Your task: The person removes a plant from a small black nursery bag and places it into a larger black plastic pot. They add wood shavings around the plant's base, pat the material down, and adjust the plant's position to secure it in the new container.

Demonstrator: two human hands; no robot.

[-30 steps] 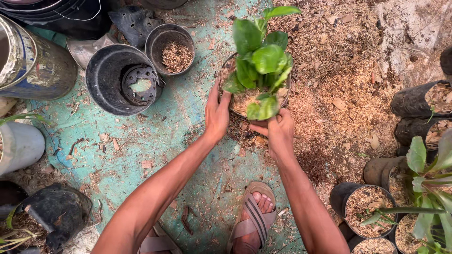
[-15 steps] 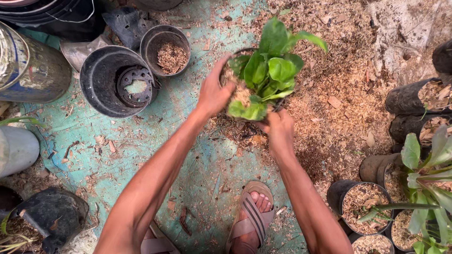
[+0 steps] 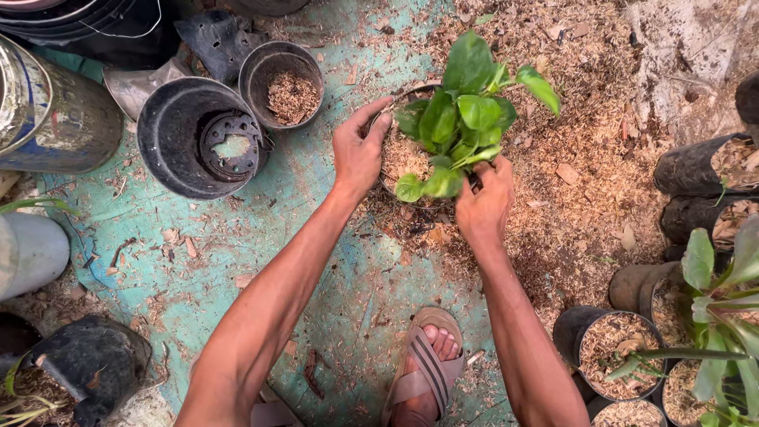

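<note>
**Both hands on a potted plant**

A sandalled foot (image 3: pixel 423 368) shows nearest, its heel cut off by the frame's lower edge. Beyond it, the left hand (image 3: pixel 357 152) grips the pot (image 3: pixel 393 154) rim; the right hand (image 3: pixel 484 207) clasps its near side, fingertips hidden under leaves (image 3: pixel 462 119). The pot sits on sawdust (image 3: pixel 585 190), mostly hidden. Farther left stand two empty pots (image 3: pixel 198 138).

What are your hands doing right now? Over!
Left hand gripping the plant pot rim. Right hand at its near side, fingers under the leaves. Loose wood shavings all around. Over.
</note>
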